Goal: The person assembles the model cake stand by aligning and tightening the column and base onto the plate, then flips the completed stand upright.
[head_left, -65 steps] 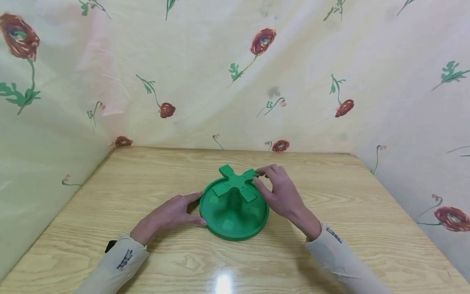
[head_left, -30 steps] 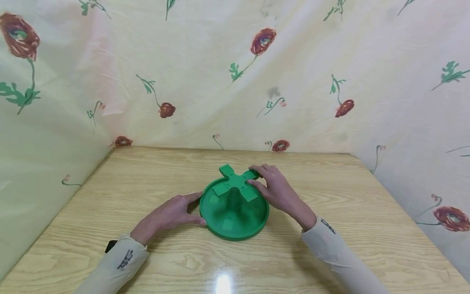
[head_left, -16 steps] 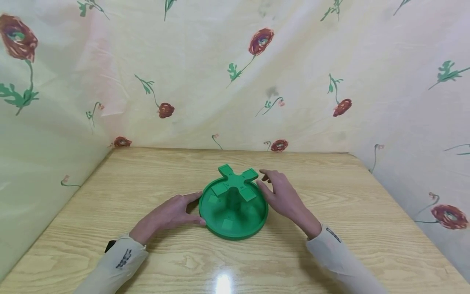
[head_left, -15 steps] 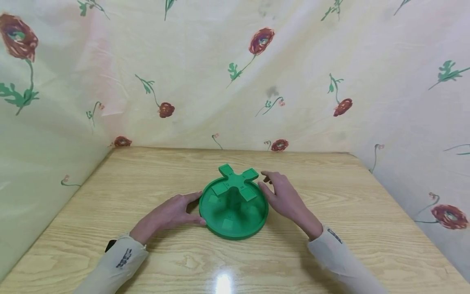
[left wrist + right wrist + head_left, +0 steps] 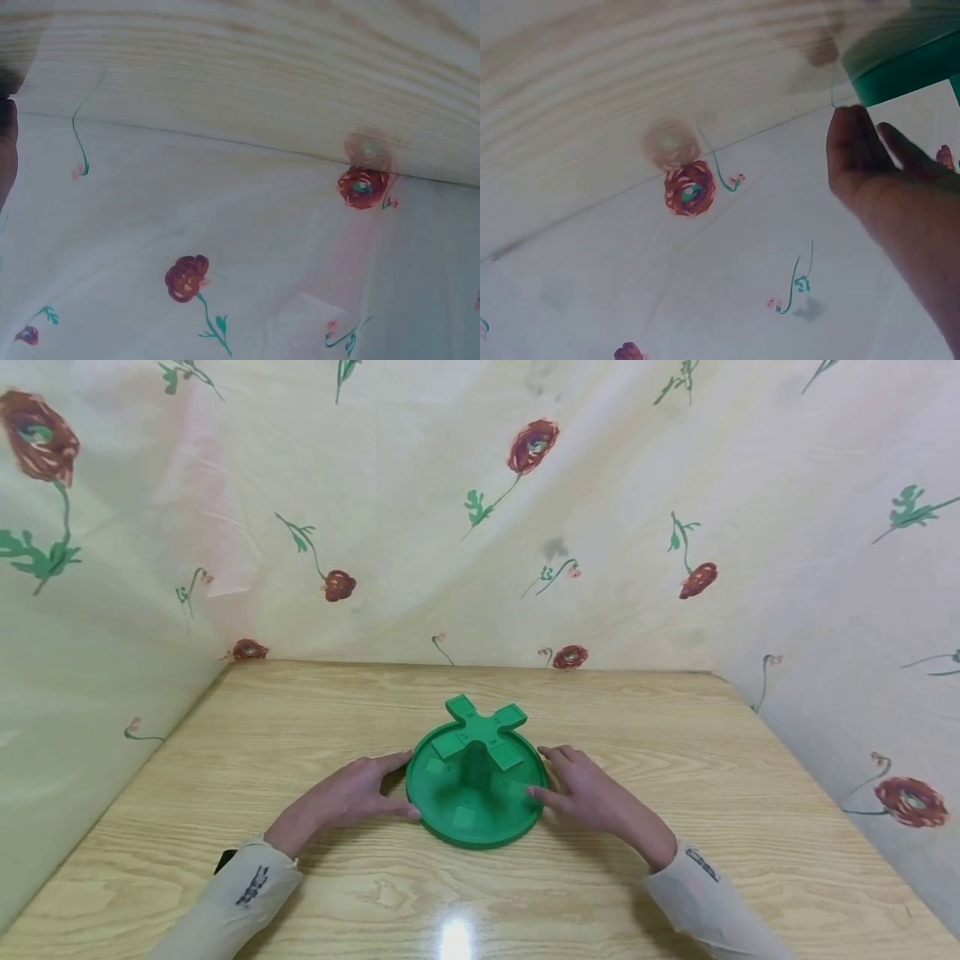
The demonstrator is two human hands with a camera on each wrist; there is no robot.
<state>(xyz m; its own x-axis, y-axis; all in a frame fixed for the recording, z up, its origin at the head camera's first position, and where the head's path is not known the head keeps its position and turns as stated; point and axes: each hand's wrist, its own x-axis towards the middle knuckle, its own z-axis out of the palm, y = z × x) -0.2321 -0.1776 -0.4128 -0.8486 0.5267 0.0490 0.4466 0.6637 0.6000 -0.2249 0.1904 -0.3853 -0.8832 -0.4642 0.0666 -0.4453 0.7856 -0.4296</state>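
Observation:
A green stand is on the wooden table in the head view. It has a round, rimmed dish [image 5: 474,837] as its base, a central post [image 5: 477,768] and a cross-shaped top [image 5: 482,727] with small marks on its arms. At the dish's left edge my left hand [image 5: 347,793] touches the rim, thumb and forefinger spread apart. My right hand [image 5: 592,793] is at the right edge, its thumb over the rim and its fingers near the outer side. In the right wrist view the same hand [image 5: 889,176] appears beside the green rim [image 5: 911,71]. The left wrist view barely catches the hand.
Around the stand spreads the light wood tabletop [image 5: 315,718]. A cream flowered cloth [image 5: 420,527] hangs behind and along both sides of the table. Light reflects off the table near its front edge.
My right hand touched the cross's right rear arm a second ago, then drew away from it. It has now moved down to the dish's right rim. The left hand and the stand have stayed put.

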